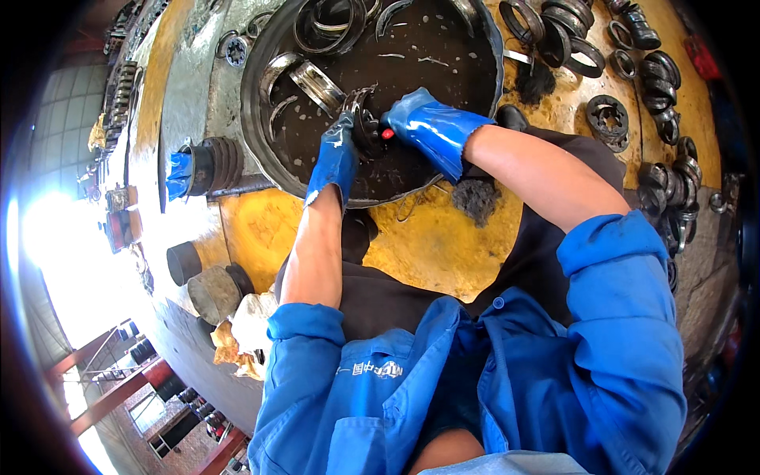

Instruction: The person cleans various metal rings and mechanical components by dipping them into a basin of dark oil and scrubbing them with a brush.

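Note:
Over a wide round metal basin (250, 103) of dark liquid, both my hands work in blue rubber gloves. My left hand (336, 154) is closed on the near side of a dark, wet metal ring (365, 131), which stands on edge. Closed beside that ring, my right hand (419, 123) grips a small tool with a red end (387, 134); the rest of the tool is hidden by the glove. A shinier metal ring (317, 88) leans just beyond my left hand. More rings (331, 28) and thin curved metal strips lie in the liquid farther back.
Metal rings (584, 57) stand in clusters on the right. A slotted disc (607, 123) lies near them. Dark fibrous clumps (476, 200) rest by the basin on yellow sheeting (443, 245). At left are a stack of dark rings (222, 165) and a cylindrical can (214, 294).

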Demonstrator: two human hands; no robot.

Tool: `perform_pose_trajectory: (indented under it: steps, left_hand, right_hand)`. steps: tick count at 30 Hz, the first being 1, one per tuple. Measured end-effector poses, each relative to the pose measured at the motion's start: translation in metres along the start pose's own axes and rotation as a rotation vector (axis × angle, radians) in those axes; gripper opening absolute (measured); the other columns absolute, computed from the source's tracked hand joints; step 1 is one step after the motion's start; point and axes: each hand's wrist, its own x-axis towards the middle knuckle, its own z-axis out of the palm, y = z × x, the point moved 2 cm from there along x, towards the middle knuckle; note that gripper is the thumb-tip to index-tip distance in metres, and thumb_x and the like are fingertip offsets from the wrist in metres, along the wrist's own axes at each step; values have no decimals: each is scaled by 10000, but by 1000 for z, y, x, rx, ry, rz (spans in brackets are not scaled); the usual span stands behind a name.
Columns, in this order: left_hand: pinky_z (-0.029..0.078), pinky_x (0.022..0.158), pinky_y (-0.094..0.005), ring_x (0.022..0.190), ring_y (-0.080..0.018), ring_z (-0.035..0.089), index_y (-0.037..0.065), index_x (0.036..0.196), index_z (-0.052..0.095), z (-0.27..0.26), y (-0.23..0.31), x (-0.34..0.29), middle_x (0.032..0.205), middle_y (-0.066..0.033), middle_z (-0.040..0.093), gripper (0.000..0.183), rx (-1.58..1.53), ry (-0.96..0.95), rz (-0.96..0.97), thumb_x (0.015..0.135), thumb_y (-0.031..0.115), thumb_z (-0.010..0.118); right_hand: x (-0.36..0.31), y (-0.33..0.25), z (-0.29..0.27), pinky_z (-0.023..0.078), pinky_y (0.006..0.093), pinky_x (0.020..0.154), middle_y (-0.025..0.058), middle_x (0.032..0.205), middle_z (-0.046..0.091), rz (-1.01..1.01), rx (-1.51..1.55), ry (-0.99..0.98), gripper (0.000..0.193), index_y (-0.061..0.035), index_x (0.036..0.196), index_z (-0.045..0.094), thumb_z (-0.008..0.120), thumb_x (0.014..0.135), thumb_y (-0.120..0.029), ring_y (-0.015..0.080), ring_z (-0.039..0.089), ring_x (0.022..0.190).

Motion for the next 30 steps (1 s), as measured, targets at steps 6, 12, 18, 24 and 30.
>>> perform_pose_trajectory:
  steps: [6,12,18,24,30]
  left_hand:
    - [521,943,-334,1020,-208,666,3,1266,682,9,16,-9,1148,-84,751,342,159,112,70,1099,225,481]
    - [565,836,-352,885,-213,685,14,1152,732,-10,1,4,1057,-85,762,326,-390,157,-46,1059,298,603]
    - [578,783,-354,823,-199,686,28,1102,753,-9,31,0,1016,-85,764,316,-327,178,110,1036,320,653]
    - [590,695,-351,750,-185,687,55,1068,766,-11,47,2,979,-73,759,333,-380,167,230,999,376,707]
    - [591,651,-351,723,-203,682,76,1131,736,-22,65,-13,981,-73,752,387,-449,188,247,982,432,710]
  right_hand:
    - [-11,12,-22,581,420,915,102,1265,686,-206,-126,230,324,-191,1275,673,600,961,-222,289,710,1113]
    - [-28,17,-46,600,431,863,87,1131,749,-98,281,578,305,-212,1201,719,698,897,-234,294,727,1038]
    - [-25,32,-53,583,405,884,98,1053,766,207,605,544,281,-199,1115,764,714,922,-397,316,733,964]
    - [-31,34,-66,559,412,939,161,1057,772,532,796,260,467,-73,1135,756,655,928,-479,331,735,1008]
    - [-59,24,-61,564,307,784,135,944,779,234,1493,116,403,-12,1068,764,640,974,-384,180,730,827]
